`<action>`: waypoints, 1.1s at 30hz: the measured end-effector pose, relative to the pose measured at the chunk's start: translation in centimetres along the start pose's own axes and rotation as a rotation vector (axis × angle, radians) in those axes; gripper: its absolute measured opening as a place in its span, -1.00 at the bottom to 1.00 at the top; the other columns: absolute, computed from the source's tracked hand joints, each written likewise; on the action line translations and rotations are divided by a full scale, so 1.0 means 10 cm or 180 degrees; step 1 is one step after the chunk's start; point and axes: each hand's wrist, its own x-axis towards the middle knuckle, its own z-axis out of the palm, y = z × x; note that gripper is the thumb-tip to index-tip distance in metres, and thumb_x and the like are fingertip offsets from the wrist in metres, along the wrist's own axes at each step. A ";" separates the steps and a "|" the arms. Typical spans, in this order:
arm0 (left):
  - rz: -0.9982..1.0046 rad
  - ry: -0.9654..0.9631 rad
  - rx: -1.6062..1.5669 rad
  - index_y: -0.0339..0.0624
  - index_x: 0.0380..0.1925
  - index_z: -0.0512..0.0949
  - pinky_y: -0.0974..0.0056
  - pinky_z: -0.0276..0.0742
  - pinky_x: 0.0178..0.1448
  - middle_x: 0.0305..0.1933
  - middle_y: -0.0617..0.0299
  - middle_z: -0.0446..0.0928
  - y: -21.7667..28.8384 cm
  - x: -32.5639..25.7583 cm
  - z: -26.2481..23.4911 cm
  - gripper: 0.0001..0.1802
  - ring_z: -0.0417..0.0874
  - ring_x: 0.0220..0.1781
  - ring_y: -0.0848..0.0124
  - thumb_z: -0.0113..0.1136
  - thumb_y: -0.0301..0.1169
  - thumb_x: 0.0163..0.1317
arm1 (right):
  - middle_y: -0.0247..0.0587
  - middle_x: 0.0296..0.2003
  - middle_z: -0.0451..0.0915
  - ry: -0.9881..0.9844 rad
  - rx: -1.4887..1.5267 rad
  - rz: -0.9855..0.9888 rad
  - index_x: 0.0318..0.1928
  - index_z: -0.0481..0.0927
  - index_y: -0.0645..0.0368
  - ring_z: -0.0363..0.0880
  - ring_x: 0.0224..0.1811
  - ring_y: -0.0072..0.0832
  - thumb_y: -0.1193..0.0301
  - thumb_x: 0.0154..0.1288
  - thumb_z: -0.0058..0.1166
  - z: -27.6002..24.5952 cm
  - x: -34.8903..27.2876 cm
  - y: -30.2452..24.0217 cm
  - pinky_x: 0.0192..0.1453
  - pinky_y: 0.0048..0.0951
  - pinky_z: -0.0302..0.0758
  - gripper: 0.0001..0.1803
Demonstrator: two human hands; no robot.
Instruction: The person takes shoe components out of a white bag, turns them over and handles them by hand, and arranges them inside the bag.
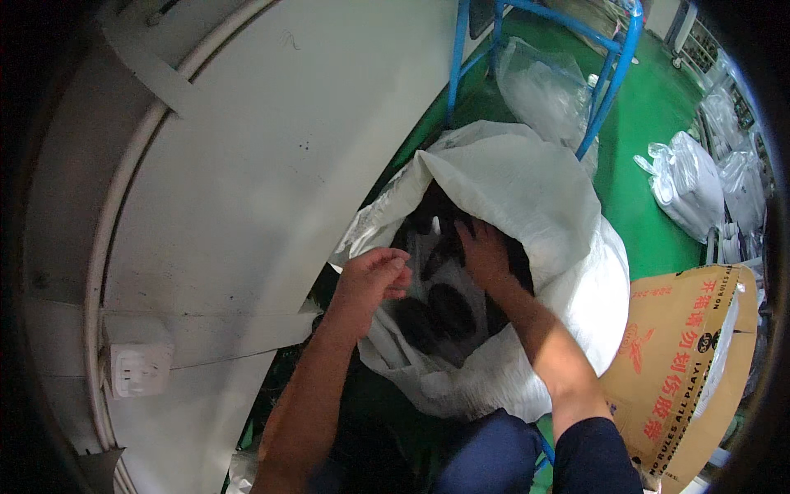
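A large white woven sack (588,329) stands in front of me with its mouth folded back. Inside lie dark, rounded items (451,309), partly under clear plastic film; their kind cannot be made out. My right hand (487,251) reaches into the sack along its right inner side, fingers spread against the dark contents. Over the left part of the opening is my left hand (378,278), its fingers curled in and pressed together. Whatever those fingers may hold is hidden.
A pale wall panel (222,181) with a white socket (140,370) rises at the left. Behind the sack stands a blue metal frame (605,90) beside a clear plastic bag (543,86). An opened cardboard box (675,370) and a white plastic bag (687,183) are on the right.
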 end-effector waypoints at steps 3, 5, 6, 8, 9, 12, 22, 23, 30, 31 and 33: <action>0.0058 -0.0163 0.0027 -0.29 0.03 0.55 0.25 0.61 0.01 -0.19 0.17 0.62 -0.01 0.01 0.07 -0.67 0.65 -0.16 0.41 0.10 -0.29 0.42 | 0.20 0.28 0.37 -0.0171 0.0127 -0.0319 0.35 0.36 0.14 0.31 0.36 0.11 0.24 0.34 0.07 0.30 0.43 0.32 0.40 0.01 0.32 -0.40; 0.0048 -0.0149 0.0011 -0.29 0.02 0.56 0.27 0.62 -0.02 -0.20 0.17 0.62 -0.03 -0.02 0.05 -0.69 0.66 -0.16 0.41 0.11 -0.30 0.42 | 0.18 0.30 0.36 0.0044 0.1436 0.0117 0.35 0.38 0.11 0.28 0.39 0.10 0.24 0.30 0.07 0.38 0.51 0.38 0.42 -0.03 0.30 -0.39; 0.0067 -0.0148 0.0004 -0.30 0.01 0.56 0.27 0.62 -0.02 -0.20 0.18 0.63 -0.04 -0.03 0.02 -0.69 0.66 -0.16 0.41 0.11 -0.31 0.41 | 0.18 0.30 0.36 0.0032 0.1458 0.0095 0.35 0.38 0.11 0.28 0.39 0.10 0.24 0.30 0.07 0.30 0.52 0.36 0.42 -0.03 0.30 -0.39; 0.0080 -0.0172 -0.0011 -0.30 0.00 0.57 0.26 0.62 -0.03 -0.20 0.18 0.63 -0.06 -0.03 0.01 -0.69 0.66 -0.16 0.41 0.11 -0.32 0.41 | 0.19 0.29 0.38 0.0083 0.0307 -0.0657 0.31 0.41 0.16 0.30 0.38 0.08 0.21 0.30 0.04 0.10 0.48 0.42 0.42 -0.05 0.29 -0.40; 0.0047 -0.0162 -0.0050 -0.30 0.00 0.57 0.26 0.62 -0.02 -0.19 0.18 0.63 -0.08 -0.02 0.01 -0.69 0.66 -0.15 0.41 0.12 -0.32 0.40 | 0.19 0.28 0.38 0.0124 -0.0073 -0.0904 0.30 0.41 0.18 0.31 0.37 0.08 0.19 0.30 0.04 -0.01 0.47 0.46 0.43 -0.05 0.29 -0.40; -0.0045 -0.0137 0.0016 -0.31 0.01 0.56 0.26 0.61 -0.01 -0.15 0.17 0.63 -0.07 0.00 -0.05 -0.68 0.65 -0.12 0.41 0.16 -0.32 0.38 | 0.16 0.17 0.49 0.0210 -0.0869 -0.1420 0.17 0.50 0.28 0.39 0.31 0.02 0.20 0.28 0.10 -0.34 0.46 0.48 0.38 -0.10 0.34 -0.46; 0.1239 0.0098 0.0188 -0.25 0.06 0.52 0.25 0.57 0.10 0.00 0.16 0.60 0.00 0.10 0.01 -0.56 0.61 0.03 0.42 0.35 -0.34 0.21 | -0.12 -0.13 0.62 -0.2941 0.3654 -0.0042 0.14 0.48 0.21 0.67 -0.18 -0.32 0.08 0.15 0.35 -1.28 0.22 -0.02 -0.11 -0.32 0.58 -0.34; 0.1247 0.0109 0.0199 -0.25 0.06 0.52 0.25 0.57 0.10 0.00 0.16 0.60 -0.03 0.12 -0.06 -0.56 0.61 0.03 0.42 0.35 -0.34 0.21 | -0.08 -0.13 0.62 -0.2929 0.4619 0.0133 0.21 0.42 0.22 0.67 -0.18 -0.28 0.08 0.13 0.37 -1.16 0.23 -0.05 -0.12 -0.29 0.58 -0.26; 0.0792 0.0279 -0.1790 -0.14 0.14 0.47 0.10 0.48 0.25 0.04 0.21 0.56 -0.10 0.17 -0.25 -0.56 0.58 0.11 0.31 0.19 -0.15 0.38 | 0.13 -0.04 0.62 0.1240 0.0857 0.0073 0.11 0.52 0.28 0.62 0.00 0.05 0.17 0.00 0.47 0.98 0.43 -0.02 0.09 -0.07 0.55 -0.29; 0.0831 0.0310 -0.1765 -0.14 0.14 0.47 0.10 0.48 0.25 0.04 0.21 0.56 -0.11 0.18 -0.28 -0.56 0.58 0.11 0.31 0.19 -0.15 0.38 | 0.13 -0.04 0.62 0.1270 0.0893 0.0044 0.11 0.52 0.28 0.62 0.00 0.05 0.17 0.00 0.47 1.02 0.46 -0.06 0.09 -0.07 0.55 -0.29; 0.0684 0.0121 -0.2130 -0.15 0.14 0.46 0.13 0.44 0.25 0.04 0.23 0.55 -0.11 0.11 -0.32 -0.50 0.55 0.11 0.33 0.16 -0.04 0.37 | 0.22 -0.03 0.61 -0.0112 0.1971 0.1093 0.04 0.56 0.36 0.58 0.09 0.05 0.20 -0.02 0.49 0.84 0.41 -0.21 0.16 -0.13 0.52 -0.32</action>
